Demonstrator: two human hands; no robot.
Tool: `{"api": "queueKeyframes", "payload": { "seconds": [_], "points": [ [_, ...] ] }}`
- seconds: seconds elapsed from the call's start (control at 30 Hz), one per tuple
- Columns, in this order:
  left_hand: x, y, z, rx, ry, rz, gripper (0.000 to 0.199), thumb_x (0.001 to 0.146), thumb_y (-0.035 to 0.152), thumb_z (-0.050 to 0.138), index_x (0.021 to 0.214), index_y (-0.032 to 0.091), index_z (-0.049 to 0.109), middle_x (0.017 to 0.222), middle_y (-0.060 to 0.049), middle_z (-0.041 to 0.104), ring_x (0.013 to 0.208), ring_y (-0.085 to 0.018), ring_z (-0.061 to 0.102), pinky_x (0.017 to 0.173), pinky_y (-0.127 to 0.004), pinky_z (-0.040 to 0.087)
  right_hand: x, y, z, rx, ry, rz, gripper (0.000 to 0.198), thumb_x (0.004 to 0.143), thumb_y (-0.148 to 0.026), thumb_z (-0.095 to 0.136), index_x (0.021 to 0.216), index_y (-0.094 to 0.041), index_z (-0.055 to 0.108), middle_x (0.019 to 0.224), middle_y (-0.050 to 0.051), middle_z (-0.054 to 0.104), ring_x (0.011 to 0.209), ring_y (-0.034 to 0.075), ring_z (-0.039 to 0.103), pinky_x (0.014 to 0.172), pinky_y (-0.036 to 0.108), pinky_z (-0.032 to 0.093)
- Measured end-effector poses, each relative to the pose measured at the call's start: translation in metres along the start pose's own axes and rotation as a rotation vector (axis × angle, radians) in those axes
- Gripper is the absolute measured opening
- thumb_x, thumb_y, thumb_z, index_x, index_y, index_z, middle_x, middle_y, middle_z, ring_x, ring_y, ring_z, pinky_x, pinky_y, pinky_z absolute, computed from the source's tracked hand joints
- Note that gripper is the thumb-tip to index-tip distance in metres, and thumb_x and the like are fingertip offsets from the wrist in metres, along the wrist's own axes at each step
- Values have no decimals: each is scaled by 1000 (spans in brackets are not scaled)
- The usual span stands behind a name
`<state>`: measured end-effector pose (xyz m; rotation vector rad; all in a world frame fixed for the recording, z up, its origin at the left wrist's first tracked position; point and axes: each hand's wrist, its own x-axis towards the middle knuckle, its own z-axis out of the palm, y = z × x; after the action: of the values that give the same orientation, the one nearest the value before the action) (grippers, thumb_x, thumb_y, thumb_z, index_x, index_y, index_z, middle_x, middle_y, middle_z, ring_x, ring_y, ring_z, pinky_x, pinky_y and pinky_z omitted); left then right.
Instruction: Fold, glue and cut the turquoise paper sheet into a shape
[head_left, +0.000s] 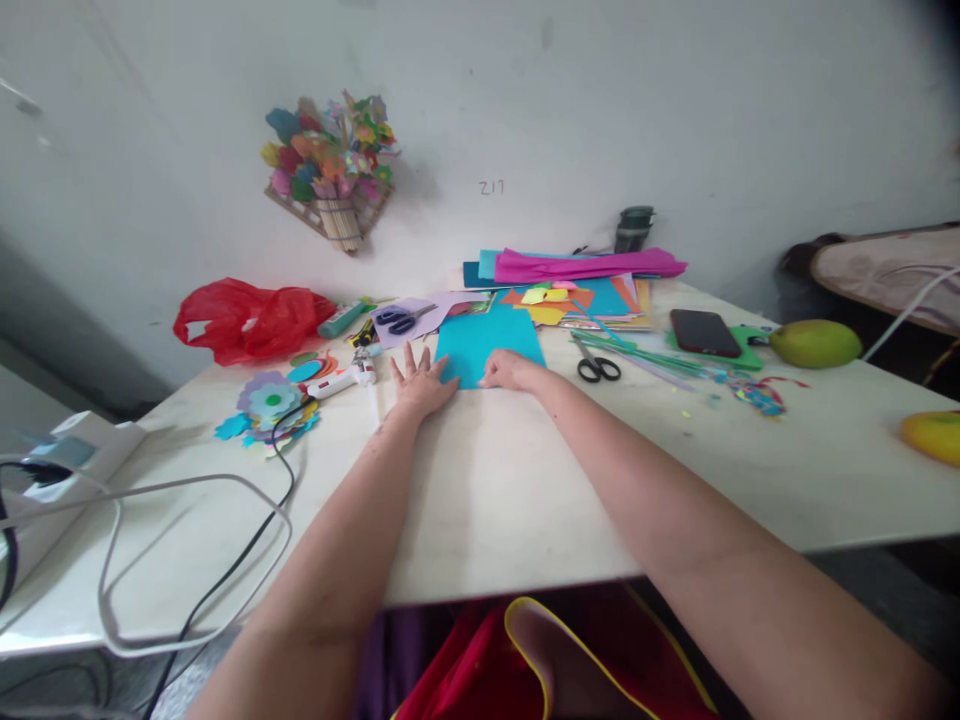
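Observation:
A sheet of bright blue paper (pixel 487 340) lies flat on the table in front of me. My left hand (pixel 422 386) is open with its fingers spread, resting on the table with the thumb over the paper's near left corner. At the sheet's near edge, my right hand (pixel 511 371) is curled closed, its fingertips pinching at the paper. Black-handled scissors (pixel 598 366) lie just right of the sheet. Left of my left hand is a white glue gun (pixel 341 380), next to a stack of paper flowers (pixel 271 400).
Purple paper with dark-handled scissors (pixel 401 320), a red plastic bag (pixel 244 320) and coloured sheets (pixel 585 265) line the back. Thin green strips (pixel 652 353), a phone (pixel 703 332) and a mango (pixel 816 344) lie right. Loose cables (pixel 202 480) and a power strip (pixel 71 470) occupy the left.

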<state>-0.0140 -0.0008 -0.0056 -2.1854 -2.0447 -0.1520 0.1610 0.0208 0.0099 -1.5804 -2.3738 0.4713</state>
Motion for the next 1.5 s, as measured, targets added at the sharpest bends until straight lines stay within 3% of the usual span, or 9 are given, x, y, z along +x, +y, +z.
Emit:
{"api": "queueKeyframes", "payload": {
  "seconds": [0.1,0.23,0.3,0.37,0.47,0.57,0.83,1.3,1.5],
  "points": [
    [-2,3,0,12,50,70,59,80,57,23,132,31,32,144,0,19,131,-27,-14,100,-57,-9,-3,-5,-3,-128,13,57,24,68,-44,60,69,-21,66,88,4,62,85,20,53,67,26,40],
    [-4,8,1,0,-12,96,63,80,60,13,134,30,29,144,0,21,132,-26,-8,100,-57,-9,-5,-1,-3,-205,67,113,37,65,-53,60,88,-24,66,124,6,46,114,28,38,90,36,33],
    [-3,9,2,0,-72,72,65,80,60,12,135,29,25,144,0,19,132,-27,-8,100,-57,-10,-6,4,-2,-194,53,137,56,64,-56,59,110,-25,57,137,7,31,124,30,26,98,40,24],
    [-2,9,2,-2,-119,41,64,80,59,12,136,30,22,145,1,15,131,-27,-10,99,-58,-11,-5,10,0,-176,15,153,77,64,-60,56,131,-26,36,144,6,14,131,30,8,103,43,13],
    [1,7,3,-3,-157,3,61,81,56,12,137,32,19,146,3,9,130,-27,-15,97,-59,-13,-5,15,2,-153,-49,148,92,66,-66,48,140,-27,10,147,3,0,132,28,-8,104,44,3],
    [1,4,3,0,-172,-34,58,82,51,12,137,32,18,146,3,7,129,-26,-18,97,-59,-13,-7,17,1,-149,-75,113,90,69,-68,41,140,-28,3,146,1,-5,131,26,-13,105,44,0],
    [-4,-14,-1,39,-182,-169,58,82,50,17,136,32,21,146,3,9,128,-29,-19,97,-60,-12,-11,15,-2,-157,-109,99,87,71,-69,36,140,-29,1,146,-1,-8,130,24,-15,105,44,-2],
    [-9,-17,-11,145,161,-268,52,82,36,32,132,22,35,146,-2,11,129,-27,-20,99,-53,-18,-10,15,-1,-148,-97,130,88,70,-66,41,140,-28,5,146,2,-5,131,25,-11,105,44,1],
    [-13,9,-17,84,187,-72,60,84,51,15,136,23,26,145,-1,17,132,-23,-12,105,-48,-9,-5,8,7,-122,-31,178,90,69,-66,45,140,-25,6,146,4,-1,132,26,-8,104,46,4]
  ]
}}
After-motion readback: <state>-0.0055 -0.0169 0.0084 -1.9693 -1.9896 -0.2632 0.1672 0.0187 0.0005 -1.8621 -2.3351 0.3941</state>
